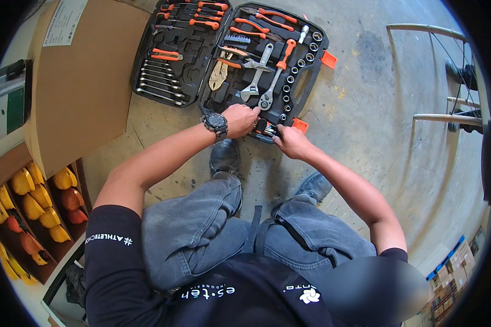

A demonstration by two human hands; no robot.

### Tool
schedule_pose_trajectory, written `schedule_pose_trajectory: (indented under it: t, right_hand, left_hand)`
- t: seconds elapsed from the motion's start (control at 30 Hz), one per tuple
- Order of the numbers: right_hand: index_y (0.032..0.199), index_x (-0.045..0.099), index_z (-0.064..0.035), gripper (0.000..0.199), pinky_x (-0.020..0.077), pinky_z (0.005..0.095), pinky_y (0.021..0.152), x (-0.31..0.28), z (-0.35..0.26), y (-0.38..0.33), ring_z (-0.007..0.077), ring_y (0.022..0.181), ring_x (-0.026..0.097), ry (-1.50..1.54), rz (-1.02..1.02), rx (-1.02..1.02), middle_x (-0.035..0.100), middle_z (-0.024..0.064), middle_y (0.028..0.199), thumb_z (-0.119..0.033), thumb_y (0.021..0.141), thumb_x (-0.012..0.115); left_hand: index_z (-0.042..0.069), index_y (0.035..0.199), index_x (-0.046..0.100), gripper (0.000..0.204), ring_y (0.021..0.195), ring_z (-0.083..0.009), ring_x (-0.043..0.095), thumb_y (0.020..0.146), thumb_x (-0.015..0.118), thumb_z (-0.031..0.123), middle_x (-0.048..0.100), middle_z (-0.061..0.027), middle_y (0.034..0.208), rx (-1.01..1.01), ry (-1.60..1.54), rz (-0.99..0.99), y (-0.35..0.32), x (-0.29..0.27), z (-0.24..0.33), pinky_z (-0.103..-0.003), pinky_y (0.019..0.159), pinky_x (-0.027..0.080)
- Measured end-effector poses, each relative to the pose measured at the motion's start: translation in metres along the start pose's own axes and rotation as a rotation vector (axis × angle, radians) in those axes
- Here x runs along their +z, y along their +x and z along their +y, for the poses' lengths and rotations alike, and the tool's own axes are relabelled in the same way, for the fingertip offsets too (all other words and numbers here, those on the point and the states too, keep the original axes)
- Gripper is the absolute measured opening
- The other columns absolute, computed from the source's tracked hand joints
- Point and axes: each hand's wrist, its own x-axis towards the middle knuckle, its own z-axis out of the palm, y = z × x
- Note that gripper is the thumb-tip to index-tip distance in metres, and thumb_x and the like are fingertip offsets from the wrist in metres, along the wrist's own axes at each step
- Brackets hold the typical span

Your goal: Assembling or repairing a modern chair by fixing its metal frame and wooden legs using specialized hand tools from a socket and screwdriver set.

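An open black tool case [309, 90] lies on the floor in front of me. At its near right corner is a small black-and-orange holder [265, 128] with several thin metal pieces; their exact kind is too small to tell. My left hand [242, 120], with a watch on the wrist, has its fingers curled at the holder's left end. From the right, my right hand [293, 142] pinches the other end. Just beyond the fingers lie a ratchet wrench [273, 84] with an orange handle and an adjustable wrench [258, 73]. A row of sockets [290, 79] runs along the case's right side.
Screwdrivers [204, 23] and combination wrenches [159, 82] fill the left half. Pliers [251, 26] sit in the right half. A large cardboard box [87, 76] stands at left, above a shelf of yellow and red hard hats [38, 201]. Bent metal tubing [428, 27] stands at right.
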Motion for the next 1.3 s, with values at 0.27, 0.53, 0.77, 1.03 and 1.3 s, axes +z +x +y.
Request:
schedule_pose_trajectory:
  t: [0.27, 0.53, 0.77, 1.03, 1.3]
  right_hand:
    - [0.095, 0.064, 0.005, 0.026, 0.0515, 0.0512, 0.085, -0.004, -0.01, 0.004, 0.0445, 0.092, 0.065, 0.017, -0.034, 0.073, 0.067, 0.0292, 0.09, -0.019, 0.085, 0.06]
    - [0.096, 0.064, 0.0048, 0.025, 0.051, 0.0509, 0.085, 0.016, -0.004, 0.006, 0.0444, 0.093, 0.065, 0.177, -0.012, 0.095, 0.067, 0.0292, 0.089, -0.018, 0.085, 0.063]
    - [0.099, 0.062, 0.005, 0.025, 0.0499, 0.0509, 0.082, 0.025, -0.006, -0.001, 0.0445, 0.092, 0.065, 0.243, 0.147, 0.126, 0.066, 0.0284, 0.091, -0.016, 0.086, 0.065]
    - [0.092, 0.056, -0.0004, 0.023, 0.0486, 0.0469, 0.067, 0.03, -0.015, -0.012, 0.04, 0.072, 0.063, 0.552, 0.263, 0.096, 0.063, 0.0202, 0.072, -0.017, 0.085, 0.07]
    - [0.097, 0.055, -0.0005, 0.031, 0.0495, 0.0471, 0.067, 0.007, -0.011, 0.004, 0.0393, 0.074, 0.065, 0.303, 0.115, -0.035, 0.065, 0.0204, 0.073, -0.025, 0.085, 0.07]
  left_hand:
    - [0.002, 0.099, 0.059, 0.019, 0.077, -0.0317, 0.067, 0.086, 0.063, 0.015, 0.067, -0.0148, 0.076, 0.179, 0.183, -0.012, -0.009, 0.008, -0.01, -0.043, 0.069, 0.053]
    - [0.003, 0.102, 0.058, 0.022, 0.079, -0.0337, 0.066, 0.086, 0.065, 0.015, 0.066, -0.0144, 0.077, 0.088, 0.039, -0.027, -0.006, 0.006, -0.017, -0.045, 0.071, 0.052]
    - [0.005, 0.113, 0.049, 0.038, 0.087, -0.035, 0.063, 0.081, 0.069, 0.013, 0.063, -0.0154, 0.086, -0.001, -0.068, -0.034, -0.009, 0.001, -0.008, -0.046, 0.075, 0.051]
    - [0.006, 0.116, 0.045, 0.051, 0.09, -0.0346, 0.062, 0.075, 0.076, 0.012, 0.062, -0.0144, 0.089, 0.005, -0.173, 0.094, -0.01, 0.006, -0.017, -0.045, 0.077, 0.05]
    - [0.007, 0.116, 0.045, 0.056, 0.077, -0.0331, 0.063, 0.072, 0.079, 0.01, 0.06, -0.0107, 0.076, -0.051, -0.262, 0.031, 0.001, -0.006, -0.02, -0.044, 0.07, 0.049]
